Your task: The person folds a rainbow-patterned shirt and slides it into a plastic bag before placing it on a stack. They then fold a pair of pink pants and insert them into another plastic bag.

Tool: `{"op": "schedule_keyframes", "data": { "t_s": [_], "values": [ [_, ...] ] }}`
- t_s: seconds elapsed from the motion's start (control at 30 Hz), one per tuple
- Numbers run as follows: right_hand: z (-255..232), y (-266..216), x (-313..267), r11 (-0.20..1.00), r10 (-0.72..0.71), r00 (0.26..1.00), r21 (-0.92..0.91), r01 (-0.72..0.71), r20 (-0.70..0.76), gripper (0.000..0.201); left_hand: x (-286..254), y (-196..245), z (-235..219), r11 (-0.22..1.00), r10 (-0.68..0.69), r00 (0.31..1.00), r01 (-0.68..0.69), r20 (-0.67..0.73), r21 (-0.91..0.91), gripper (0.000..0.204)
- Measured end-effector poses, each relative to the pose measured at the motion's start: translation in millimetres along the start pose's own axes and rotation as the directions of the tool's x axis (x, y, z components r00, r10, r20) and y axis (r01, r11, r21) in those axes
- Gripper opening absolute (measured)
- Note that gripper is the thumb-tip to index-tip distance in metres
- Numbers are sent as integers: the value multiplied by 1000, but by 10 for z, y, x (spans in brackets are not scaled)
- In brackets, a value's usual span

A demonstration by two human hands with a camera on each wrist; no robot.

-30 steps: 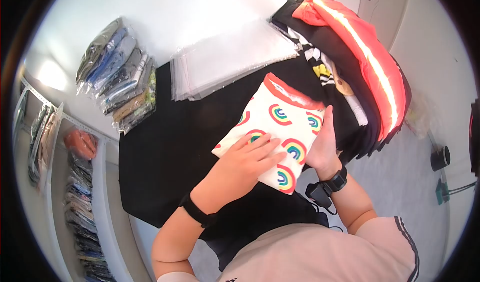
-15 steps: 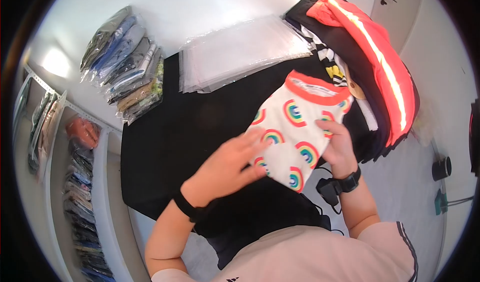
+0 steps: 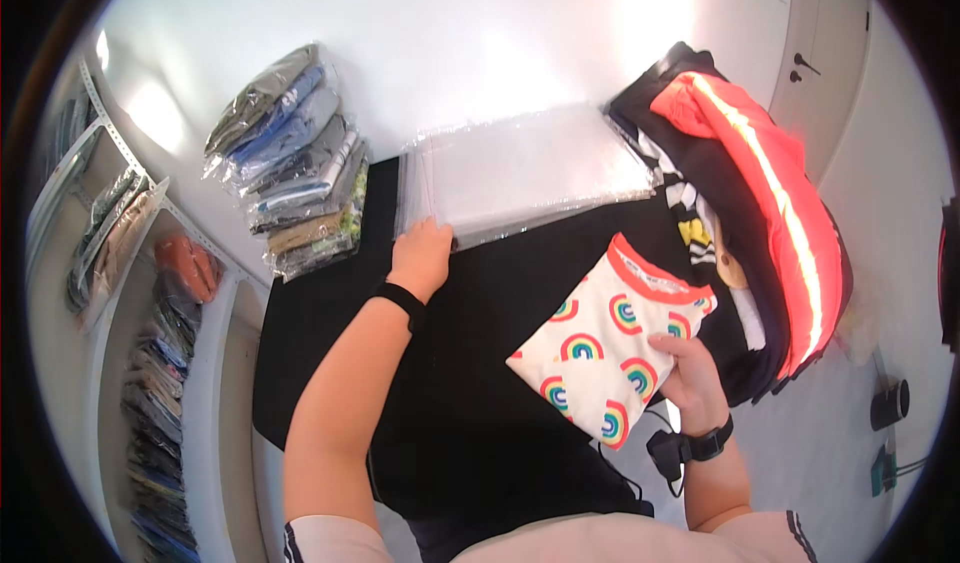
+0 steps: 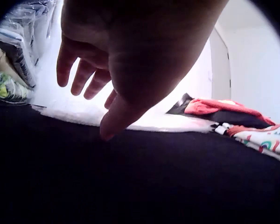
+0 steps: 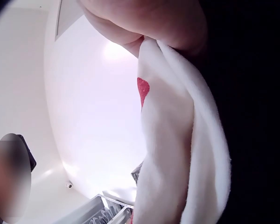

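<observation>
A folded white garment with rainbow prints and a red neckline point(image 3: 600, 348) is gripped at its right edge by my right hand point(image 3: 692, 383), thumb on top. The right wrist view shows the white cloth point(image 5: 168, 140) hanging in folds from that hand point(image 5: 154, 23). At the near left corner of a stack of clear plastic bags point(image 3: 520, 168) is my left hand point(image 3: 424, 255). In the left wrist view the left hand point(image 4: 116, 70) has its fingers extended above the bags point(image 4: 163, 123), thumb pointing down; contact with them is unclear.
Bagged clothes point(image 3: 295, 163) are piled at the back left of the black table point(image 3: 450, 363). A heap of dark clothes with a red reflective-striped garment point(image 3: 770, 183) lies at the right. Shelves with bagged garments point(image 3: 155, 393) stand at the far left.
My left hand has let go of the rainbow garment and moved up and left to the plastic bags. My right hand keeps the garment, its thumb now over the front.
</observation>
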State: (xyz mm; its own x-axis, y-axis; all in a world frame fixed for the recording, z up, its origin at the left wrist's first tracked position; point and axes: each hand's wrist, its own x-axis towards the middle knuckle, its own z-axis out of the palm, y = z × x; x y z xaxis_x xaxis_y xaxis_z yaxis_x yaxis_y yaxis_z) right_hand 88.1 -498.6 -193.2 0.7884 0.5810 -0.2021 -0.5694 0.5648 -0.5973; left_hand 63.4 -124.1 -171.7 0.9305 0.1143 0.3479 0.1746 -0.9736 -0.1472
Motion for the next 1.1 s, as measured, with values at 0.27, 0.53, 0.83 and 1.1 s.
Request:
{"op": "schedule_keyframes", "data": {
  "t_s": [0.27, 0.53, 0.83, 1.1],
  "values": [
    [-63, -32, 11, 999, 46, 998, -11, -46, 52, 49, 30, 47, 32, 998, 69, 991, -68, -115, 10, 7],
    [-185, -10, 28, 992, 35, 987, 117, -53, 156, 55, -584, 519, -527, 1000, 22, 998, -21, 52, -20, 10],
    [47, -532, -575, 974, -221, 961, 98, 206, 168, 59, -924, 1149, -852, 981, -39, 966, 86, 256, -175, 16],
    [-11, -525, -1204, 590, -705, 705, -487, 644, 79, 38, -1398, 913, -764, 833, 132, 991, -104, 13, -544, 48]
  ]
}}
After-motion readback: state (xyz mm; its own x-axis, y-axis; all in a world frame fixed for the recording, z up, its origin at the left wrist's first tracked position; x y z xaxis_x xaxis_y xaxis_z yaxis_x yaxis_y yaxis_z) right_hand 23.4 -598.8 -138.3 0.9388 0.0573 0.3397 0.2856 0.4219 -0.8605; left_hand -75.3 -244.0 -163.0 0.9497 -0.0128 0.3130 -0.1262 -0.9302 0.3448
